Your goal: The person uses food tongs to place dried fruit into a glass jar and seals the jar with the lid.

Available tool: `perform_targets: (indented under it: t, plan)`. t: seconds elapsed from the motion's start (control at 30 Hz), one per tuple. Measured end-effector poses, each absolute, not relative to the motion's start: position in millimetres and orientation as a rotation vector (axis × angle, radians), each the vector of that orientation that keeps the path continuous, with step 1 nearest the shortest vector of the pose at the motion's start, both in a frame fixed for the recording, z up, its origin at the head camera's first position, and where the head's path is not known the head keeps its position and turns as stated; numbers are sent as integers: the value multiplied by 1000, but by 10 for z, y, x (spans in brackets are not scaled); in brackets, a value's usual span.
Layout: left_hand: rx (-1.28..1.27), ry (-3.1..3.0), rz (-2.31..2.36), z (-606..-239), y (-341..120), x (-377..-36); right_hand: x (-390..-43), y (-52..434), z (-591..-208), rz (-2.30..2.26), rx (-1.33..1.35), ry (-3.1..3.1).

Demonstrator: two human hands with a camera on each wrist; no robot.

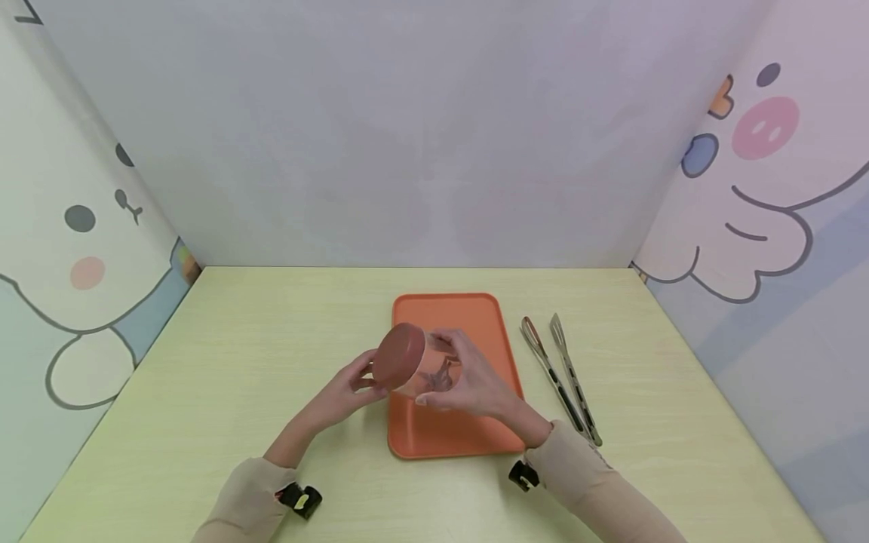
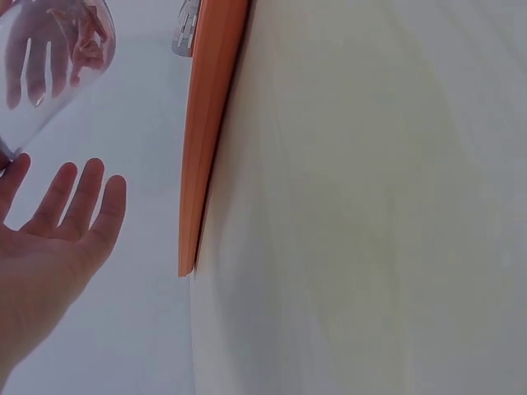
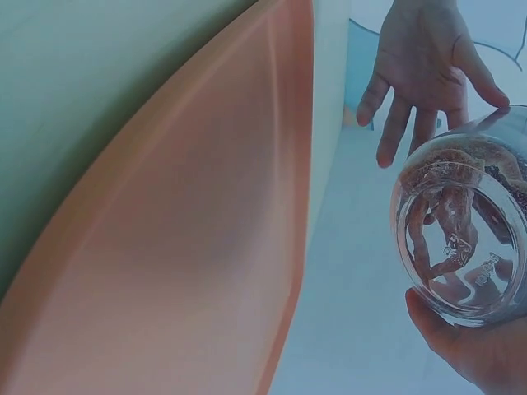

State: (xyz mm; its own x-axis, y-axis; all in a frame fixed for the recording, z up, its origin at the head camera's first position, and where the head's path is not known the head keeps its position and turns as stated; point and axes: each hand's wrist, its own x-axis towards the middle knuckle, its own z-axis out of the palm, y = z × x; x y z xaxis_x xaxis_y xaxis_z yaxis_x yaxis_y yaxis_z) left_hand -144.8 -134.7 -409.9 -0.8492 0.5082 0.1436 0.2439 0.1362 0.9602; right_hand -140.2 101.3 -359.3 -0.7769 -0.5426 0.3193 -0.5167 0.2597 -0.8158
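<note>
A clear jar (image 1: 440,371) with a reddish-brown lid (image 1: 399,356) is held tilted above an orange tray (image 1: 468,434), its lid toward the left. Wrinkled reddish-brown pieces (image 3: 451,222) show through the jar's base in the right wrist view. My right hand (image 1: 475,383) grips the jar's body, thumb on the near side and fingers over the far side. At the lid end is my left hand (image 1: 346,394), its fingers extended and apart. Its thumb touches the jar near the lid in the right wrist view, while the other fingers (image 2: 86,197) stand free of it.
Metal tongs (image 1: 575,383) with dark grips lie spread on the table right of the tray. The pale yellow-green table (image 1: 292,317) meets a plain light backdrop (image 1: 421,136) behind. Cartoon-printed panels (image 1: 81,286) rise at both sides.
</note>
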Motion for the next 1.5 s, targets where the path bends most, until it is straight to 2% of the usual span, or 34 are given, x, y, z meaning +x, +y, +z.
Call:
perform_targets:
  t: [0.2,0.83,1.2,1.5]
  plan:
    - [758,2122,1869,-4236,-1349,-1528,-1433,1014,-3610,-1638,-1088,2418]
    - [751,2047,1978,-4164,-1411,-1502,-1428,970,-3507,-1454,-1226,2530]
    - [855,2321,1674,-3709,-1524,-1427,-1422,920,-3515,-1601,-1175,2346]
    - [848,2363,1597,-3619,-1618,-1433,-1463,839,-3581,-1644,-1114,2265]
